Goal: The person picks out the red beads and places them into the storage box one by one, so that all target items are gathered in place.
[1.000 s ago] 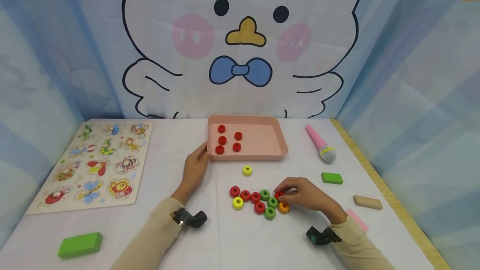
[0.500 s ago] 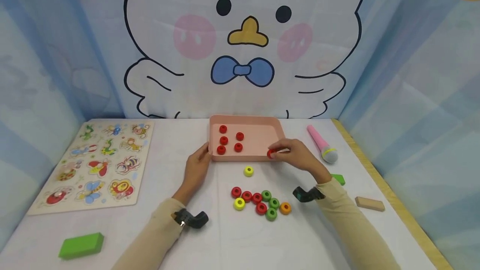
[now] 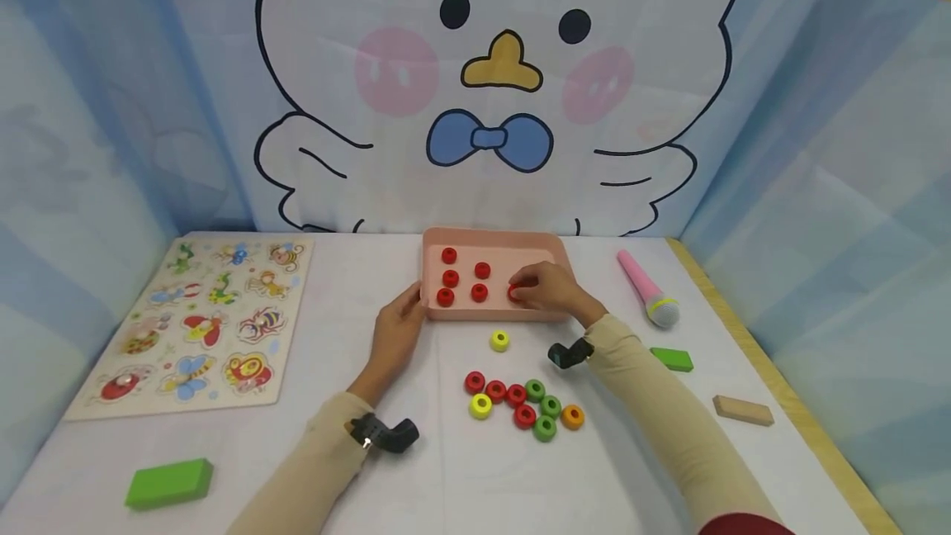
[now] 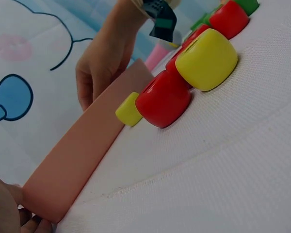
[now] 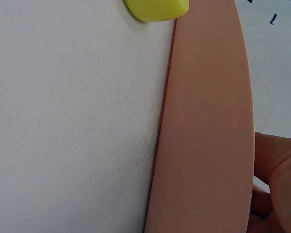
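My left hand [image 3: 395, 333] holds the left front corner of a shallow pink tray [image 3: 494, 314]; in the left wrist view the fingers [image 4: 35, 224] curl at that corner. Inside the tray, toward the right of the front row, my right hand [image 3: 548, 287] pinches a red bead [image 3: 513, 293], partly covered by the fingers. Several other red beads [image 3: 449, 278] sit apart at the tray's left side. In the right wrist view the tray wall [image 5: 203, 121] hides the bead and most of my right hand [image 5: 283, 177].
In front of the tray lie a yellow bead [image 3: 499, 341] and a cluster of red, green [image 3: 551, 406], yellow and orange beads [image 3: 573, 417]. An insect puzzle board [image 3: 196, 329] and green block [image 3: 169, 484] are left. Right are a toy microphone [image 3: 648, 289], green block [image 3: 672, 359] and wooden block [image 3: 743, 410].
My right hand has picked the red bead out of the cluster and carried it up and leftward over the tray's front edge into the tray. The left hand stays at the tray's corner.
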Demonstrator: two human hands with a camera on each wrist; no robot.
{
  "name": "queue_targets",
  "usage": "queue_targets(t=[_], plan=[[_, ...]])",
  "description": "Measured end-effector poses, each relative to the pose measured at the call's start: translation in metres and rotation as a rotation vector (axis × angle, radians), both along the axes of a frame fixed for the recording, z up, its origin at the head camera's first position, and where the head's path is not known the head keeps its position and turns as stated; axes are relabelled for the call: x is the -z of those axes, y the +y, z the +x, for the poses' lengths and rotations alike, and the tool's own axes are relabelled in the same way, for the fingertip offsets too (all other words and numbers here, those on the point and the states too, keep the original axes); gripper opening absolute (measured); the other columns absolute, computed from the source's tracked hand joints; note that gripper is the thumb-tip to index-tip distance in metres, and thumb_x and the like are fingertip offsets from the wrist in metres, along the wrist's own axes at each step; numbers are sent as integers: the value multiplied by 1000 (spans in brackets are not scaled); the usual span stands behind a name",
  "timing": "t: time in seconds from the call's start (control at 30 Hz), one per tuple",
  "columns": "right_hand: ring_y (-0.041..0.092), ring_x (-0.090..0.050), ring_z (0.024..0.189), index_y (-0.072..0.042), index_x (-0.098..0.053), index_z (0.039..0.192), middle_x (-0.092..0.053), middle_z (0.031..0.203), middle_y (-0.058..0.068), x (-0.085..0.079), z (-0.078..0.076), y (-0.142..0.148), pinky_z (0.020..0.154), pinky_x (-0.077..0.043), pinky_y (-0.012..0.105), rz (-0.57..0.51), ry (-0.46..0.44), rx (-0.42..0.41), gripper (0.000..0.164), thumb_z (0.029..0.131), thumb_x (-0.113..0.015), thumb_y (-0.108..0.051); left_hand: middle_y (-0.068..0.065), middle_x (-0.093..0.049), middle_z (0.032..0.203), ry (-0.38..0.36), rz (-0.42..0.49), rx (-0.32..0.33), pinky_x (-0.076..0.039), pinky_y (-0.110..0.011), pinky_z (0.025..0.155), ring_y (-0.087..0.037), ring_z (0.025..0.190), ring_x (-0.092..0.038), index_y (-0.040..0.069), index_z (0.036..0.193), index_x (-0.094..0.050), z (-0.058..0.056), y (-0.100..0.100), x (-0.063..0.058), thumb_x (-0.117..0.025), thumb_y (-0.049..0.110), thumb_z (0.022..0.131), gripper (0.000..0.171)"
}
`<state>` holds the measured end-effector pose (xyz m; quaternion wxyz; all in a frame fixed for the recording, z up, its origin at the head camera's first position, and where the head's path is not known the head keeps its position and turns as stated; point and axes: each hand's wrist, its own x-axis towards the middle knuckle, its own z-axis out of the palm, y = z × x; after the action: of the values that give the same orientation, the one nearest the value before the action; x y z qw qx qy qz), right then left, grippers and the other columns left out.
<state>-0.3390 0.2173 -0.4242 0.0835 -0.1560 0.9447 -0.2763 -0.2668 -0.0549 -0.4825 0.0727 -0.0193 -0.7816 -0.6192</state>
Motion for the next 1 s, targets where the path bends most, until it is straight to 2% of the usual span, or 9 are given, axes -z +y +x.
queue_targets(t=[0.13, 0.27, 0.33, 0.4, 0.53, 0.57, 0.67, 0.8, 1.0], plan=[[25, -61, 104, -3, -68, 120, -66, 113, 9, -4, 12, 6, 93, -53, 37, -32, 39, 19, 29, 94, -67, -16, -8, -51, 144, 10, -7, -4, -36, -37, 111, -21, 137, -41, 5, 146, -47, 0, 3, -1, -54, 21, 102, 47], [25, -61, 109, -3, -67, 122, -64, 117, 9, -15, 43, 14, 94, -53, 39, -103, 84, 5, 31, 95, -67, -16, -10, -50, 144, 4, -12, 0, -35, -38, 112, -22, 137, -40, 4, 145, -47, 1, 5, 1, -54, 20, 102, 47], [24, -61, 108, -3, -68, 120, -64, 116, 8, -20, 63, 17, 93, -53, 40, -142, 105, -45, 28, 94, -68, -13, -9, -49, 145, -2, -19, 7, -35, -37, 112, -21, 138, -40, 4, 146, -46, 1, 5, 1, -54, 21, 102, 47], [23, -62, 106, -3, -69, 117, -66, 113, 7, -21, 83, 18, 92, -54, 39, -175, 77, -148, 26, 92, -69, -11, -8, -49, 146, -6, -29, 12, -35, -37, 111, -20, 138, -39, 5, 147, -45, 1, 4, 1, -53, 22, 103, 48], [18, -64, 102, -6, -71, 113, -66, 110, 5, -14, 110, 12, 90, -55, 33, -188, -74, -375, 24, 90, -72, -13, -7, -48, 147, -18, -30, 5, -36, -37, 111, -20, 138, -39, 6, 148, -44, 1, 2, -1, -53, 26, 103, 50], [16, -64, 102, -8, -71, 113, -66, 110, 3, -13, 113, 9, 90, -55, 32, -177, -120, -415, 23, 90, -73, -14, -7, -47, 147, -21, -26, 2, -36, -37, 111, -20, 139, -38, 6, 148, -44, 2, 0, -2, -53, 26, 103, 50], [10, -63, 98, -13, -73, 110, -65, 107, -5, -10, 121, 3, 90, -54, 26, -110, -168, -450, 21, 90, -74, -17, -7, -46, 148, -37, -17, 4, -36, -37, 111, -20, 139, -37, 7, 149, -43, 2, -1, -3, -52, 27, 103, 50], [5, -61, 94, -17, -74, 108, -64, 103, -11, -12, 128, -1, 88, -52, 23, -10, -161, -443, 19, 89, -75, -16, -6, -45, 149, -51, -28, 7, -35, -38, 112, -20, 140, -36, 8, 149, -42, 3, 0, -3, -51, 27, 104, 50], [5, -59, 93, -16, -74, 107, -64, 102, -12, -12, 132, -4, 88, -51, 23, 33, -147, -430, 18, 88, -75, -15, -5, -46, 148, -54, -29, -6, -35, -38, 112, -20, 140, -37, 9, 149, -43, 3, 2, -2, -52, 27, 103, 50]])
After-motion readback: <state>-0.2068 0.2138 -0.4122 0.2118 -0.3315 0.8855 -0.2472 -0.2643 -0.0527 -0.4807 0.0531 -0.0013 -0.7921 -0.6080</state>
